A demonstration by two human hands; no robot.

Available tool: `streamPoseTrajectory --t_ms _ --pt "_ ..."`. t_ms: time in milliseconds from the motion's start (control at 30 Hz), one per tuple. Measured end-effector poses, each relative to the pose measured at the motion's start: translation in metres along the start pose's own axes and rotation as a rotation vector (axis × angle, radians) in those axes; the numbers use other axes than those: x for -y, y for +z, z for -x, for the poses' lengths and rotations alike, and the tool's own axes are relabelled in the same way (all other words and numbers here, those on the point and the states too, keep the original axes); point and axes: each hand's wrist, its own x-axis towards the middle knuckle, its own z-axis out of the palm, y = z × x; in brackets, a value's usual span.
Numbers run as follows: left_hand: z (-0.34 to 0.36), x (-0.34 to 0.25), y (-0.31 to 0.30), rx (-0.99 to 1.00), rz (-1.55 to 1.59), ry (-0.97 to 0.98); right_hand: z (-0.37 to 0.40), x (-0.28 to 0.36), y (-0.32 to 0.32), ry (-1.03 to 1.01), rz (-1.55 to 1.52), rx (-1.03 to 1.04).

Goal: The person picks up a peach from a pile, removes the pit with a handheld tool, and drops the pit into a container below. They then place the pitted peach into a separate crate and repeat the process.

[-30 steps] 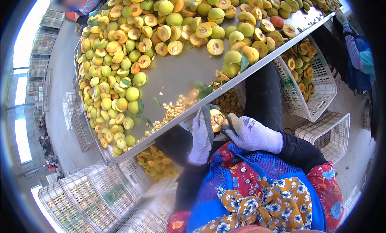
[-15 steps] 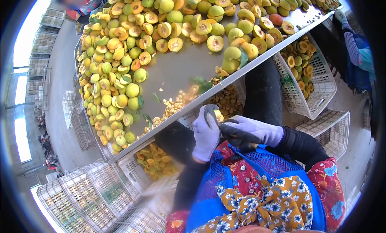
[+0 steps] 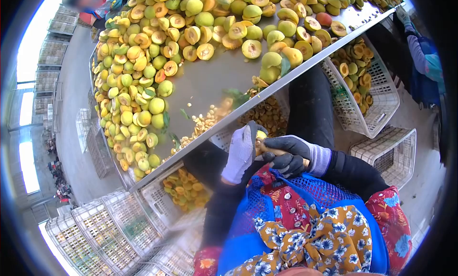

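In front of my lap, just below the metal table edge, both gloved hands come together. My left hand [image 3: 242,149] is closed around a yellow-green apricot [image 3: 261,135], of which only a small part shows between the fingers. My right hand [image 3: 293,154] is wrapped round a wooden-handled tool [image 3: 271,151]. The tool's front end meets the fruit, and its tip is hidden. Pale apricot stones [image 3: 204,123] lie along the table's near edge above my left hand.
Halved and whole apricots [image 3: 138,95] are heaped on the metal table [image 3: 200,85]. A crate of halves [image 3: 377,104] stands at right, with another crate [image 3: 398,147] below it. Fruit pieces [image 3: 183,188] fill a crate at lower left. Another person's sleeve [image 3: 420,56] shows at right.
My right hand has turned and drawn slightly back from the left, uncovering the wooden handle. The left hand has shifted a little left, still holding the apricot.
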Motion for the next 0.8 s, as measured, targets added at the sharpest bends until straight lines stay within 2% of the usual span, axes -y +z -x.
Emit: streamPoseTrajectory --t_ms 67,233,267,367,433,533,567,633,667,733,767,800 --pt "-0.001 0.003 0.001 -0.052 -0.045 0.080 0.001 -0.001 -0.001 -0.046 0.070 -0.048" --pt "0.001 0.004 0.024 -0.198 0.705 -0.234 -0.006 -0.004 -0.001 -0.037 0.044 0.067" --pt "0.004 0.001 0.027 -0.225 0.742 -0.363 -0.009 -0.003 -0.005 -0.033 0.024 0.079" --pt "0.004 -0.003 0.033 -0.248 0.874 -0.419 -0.010 -0.002 -0.006 -0.031 0.002 0.111" --pt "0.004 -0.009 0.030 -0.250 0.756 -0.369 -0.008 -0.003 -0.001 -0.029 -0.006 0.115" --pt "0.004 -0.004 0.029 -0.313 0.559 -0.377 -0.003 -0.018 0.029 -0.302 0.570 -0.368" --pt "0.005 0.001 0.029 -0.343 0.491 -0.395 -0.002 -0.025 0.049 -0.423 0.863 -0.550" --pt "0.015 0.017 0.031 -0.305 0.589 -0.533 -0.010 -0.012 0.024 -0.502 1.130 -0.592" --pt "0.017 0.023 0.031 -0.284 0.637 -0.599 -0.008 -0.008 0.023 -0.440 1.156 -0.622" --pt "0.017 0.011 0.024 -0.258 0.467 -0.518 -0.004 -0.007 0.037 -0.304 1.190 -0.683" --pt "0.018 0.006 0.021 -0.246 0.384 -0.479 -0.002 -0.008 0.032 -0.339 1.072 -0.584" --pt "0.017 0.009 0.019 -0.237 0.323 -0.448 -0.002 -0.003 0.023 -0.271 0.826 -0.427"
